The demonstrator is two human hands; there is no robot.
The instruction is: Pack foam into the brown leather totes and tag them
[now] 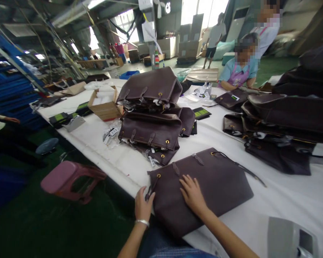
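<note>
A dark brown leather handbag (218, 186) lies flat on the white table in front of me, with brass eyelets and two short leather tabs along its upper edge. My right hand (193, 193) rests on its front panel, fingers spread and flat. At the bag's left edge, my left hand (144, 205) has finger and thumb around the end of a dark cord (152, 187), which hangs from the left eyelet. A second cord (240, 165) trails from the right eyelet onto the table, untouched.
Brown handbags (150, 130) are stacked just beyond, and another pile (290, 114) stands at right. A cardboard box (104, 104) holds white rolls. A grey device (288, 238) sits at lower right, a pink stool (67, 181) at left. A co-worker (240, 70) sits across the table.
</note>
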